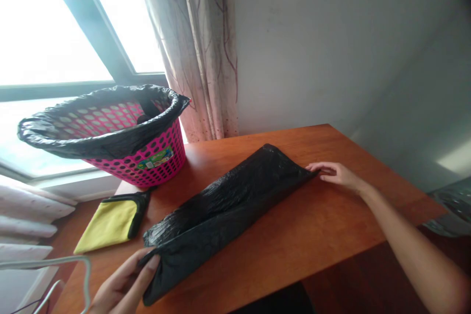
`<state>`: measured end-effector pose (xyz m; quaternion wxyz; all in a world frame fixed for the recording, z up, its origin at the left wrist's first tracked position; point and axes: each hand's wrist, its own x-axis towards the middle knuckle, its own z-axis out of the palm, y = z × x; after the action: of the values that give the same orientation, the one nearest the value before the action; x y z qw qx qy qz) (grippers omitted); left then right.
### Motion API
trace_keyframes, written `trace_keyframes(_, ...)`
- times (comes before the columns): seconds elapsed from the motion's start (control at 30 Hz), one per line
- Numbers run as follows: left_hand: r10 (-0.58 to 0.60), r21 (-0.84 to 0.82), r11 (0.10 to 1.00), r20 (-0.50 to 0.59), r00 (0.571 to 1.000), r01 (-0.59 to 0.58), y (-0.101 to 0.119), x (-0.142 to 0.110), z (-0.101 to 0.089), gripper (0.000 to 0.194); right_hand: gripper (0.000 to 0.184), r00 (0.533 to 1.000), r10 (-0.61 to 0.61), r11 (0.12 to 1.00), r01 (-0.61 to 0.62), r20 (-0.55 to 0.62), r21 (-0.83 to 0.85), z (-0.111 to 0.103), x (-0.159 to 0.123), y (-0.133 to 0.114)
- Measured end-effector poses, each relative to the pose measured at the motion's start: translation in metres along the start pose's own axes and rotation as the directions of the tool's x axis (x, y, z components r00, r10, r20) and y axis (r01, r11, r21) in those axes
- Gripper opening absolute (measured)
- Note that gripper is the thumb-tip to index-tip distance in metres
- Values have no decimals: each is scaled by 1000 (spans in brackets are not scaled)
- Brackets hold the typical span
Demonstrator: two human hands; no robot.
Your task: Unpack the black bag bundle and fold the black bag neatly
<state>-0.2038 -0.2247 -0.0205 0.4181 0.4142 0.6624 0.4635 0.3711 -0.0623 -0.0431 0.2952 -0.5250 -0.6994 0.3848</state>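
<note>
A black plastic bin bag [228, 203] lies folded lengthwise across the wooden table [316, 235]. My left hand [123, 284] pinches the bag's near end at the lower left, thumb on top. My right hand [336, 174] holds the bag's far corner at the right, fingers closed on its edge. The bag stretches flat between both hands.
A pink perforated basket [147, 154] lined with a black bag stands at the table's back left by the window. A yellow cloth with a black border [110, 223] lies in front of it. A white wire hanger [62, 274] pokes in at the lower left. A curtain hangs behind.
</note>
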Motion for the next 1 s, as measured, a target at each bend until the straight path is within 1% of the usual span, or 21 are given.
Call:
trace_keyframes(0.07, -93, -134, 987, -5, 996, 92, 3, 3, -2, 44, 40, 1000, 1, 998, 0, -8, 66, 9, 10, -1)
trace_keyframes(0.13, -185, -241, 954, -10, 983, 177, 10, 4, -2, 46, 42, 1000, -24, 994, 25, -13, 102, 19, 22, -3)
trace_keyframes(0.2, -269, -312, 917, -29, 963, 247, 18, 3, 0, 48, 36, 999, -49, 993, 49, -5, 104, 28, 34, -6)
trace_keyframes(0.27, -328, -359, 887, -50, 943, 289, 24, 3, 2, 52, 31, 998, -58, 995, 57, -1, 77, 35, 42, -8)
trace_keyframes(0.33, -350, -378, 875, -67, 934, 301, 27, 3, 2, 53, 29, 999, -49, 998, 49, -7, 50, 37, 46, -10)
trace_keyframes(0.43, -327, -354, 890, -58, 943, 287, 25, 5, -1, 52, 32, 1000, -20, 998, 20, -5, 53, 33, 41, -14)
trace_keyframes(0.53, -289, -314, 912, -40, 956, 262, 21, 4, -3, 49, 32, 1000, -21, 994, 23, -19, 110, 20, 27, -25)
trace_keyframes(0.6, -294, -303, 912, -14, 956, 276, 19, 1, -3, 48, 30, 997, -62, 986, 70, -56, 149, 8, 16, -34)
trace_keyframes(0.67, -324, -312, 897, 22, 946, 314, 18, -1, -2, 47, 27, 989, -97, 980, 115, -109, 164, -5, 8, -44)
trace_keyframes(0.73, -345, -331, 880, 47, 937, 341, 19, -1, 1, 46, 27, 979, -97, 978, 127, -178, 167, -14, 6, -52)
trace_keyframes(0.8, -339, -333, 880, 54, 939, 337, 20, 2, 4, 46, 27, 971, -79, 981, 116, -226, 156, -17, 13, -56)
trace_keyframes(0.87, -301, -291, 906, 67, 951, 307, 21, 8, 7, 47, 28, 966, -58, 988, 93, -252, 127, -13, 29, -56)
trace_keyframes(0.93, -243, -212, 944, 77, 967, 254, 22, 14, 9, 48, 29, 963, -36, 994, 62, -266, 89, -4, 50, -53)
trace_keyframes(1.0, -179, -119, 975, 65, 982, 186, 22, 20, 9, 48, 31, 962, -18, 997, 39, -274, 73, 8, 72, -49)
